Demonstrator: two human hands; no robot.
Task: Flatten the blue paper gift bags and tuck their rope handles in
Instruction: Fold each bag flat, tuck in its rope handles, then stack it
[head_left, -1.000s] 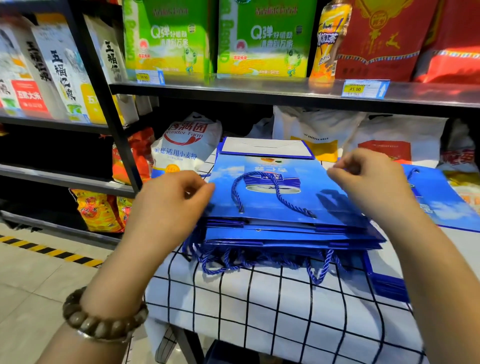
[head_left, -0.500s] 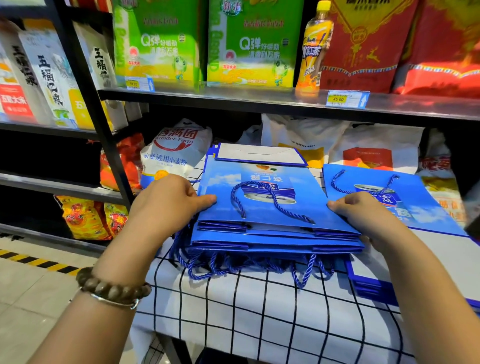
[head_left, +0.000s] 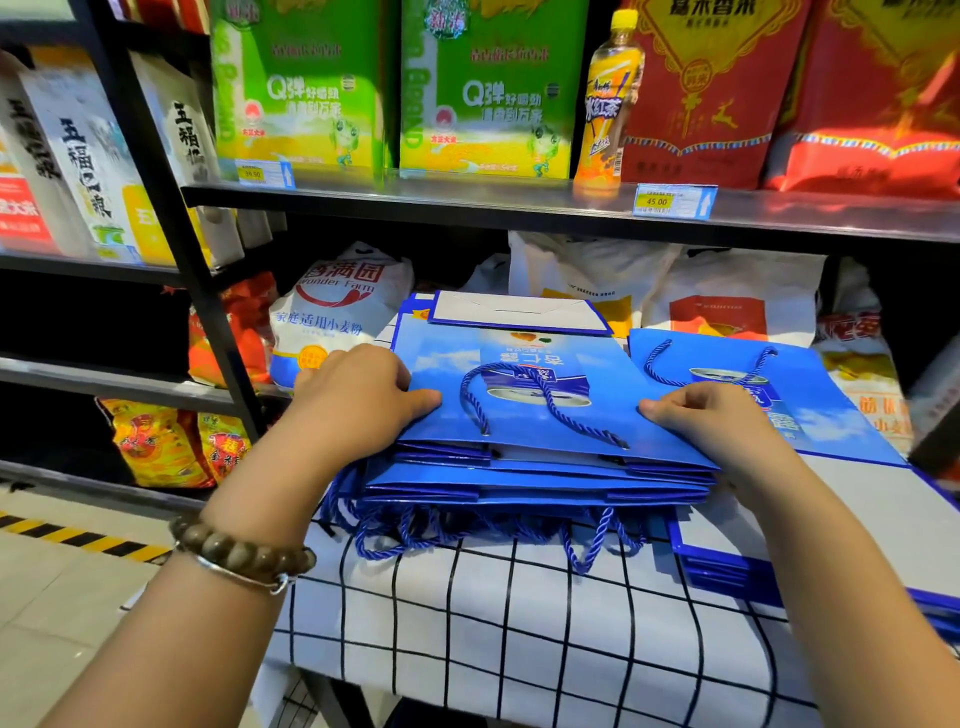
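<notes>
By the left edge of the checked tabletop (head_left: 519, 623): stack of blue gift bags (head_left: 447, 364), flattened. The left hand (head_left: 358, 400) grasps its left side, thumb on top; the right hand (head_left: 722, 426) grasps its right side. The top rope handle (head_left: 550, 400) lies on the bag face; the lower handles (head_left: 467, 530) spill over the near side.

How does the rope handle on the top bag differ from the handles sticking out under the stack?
The top bag's rope handle lies folded back on the bag's printed face; the lower rope handles spill past the stack's front edge onto the checked tablecloth. The top one is a single clear loop; the lower ones are a tangle of several. Both are blue twisted rope.
</notes>
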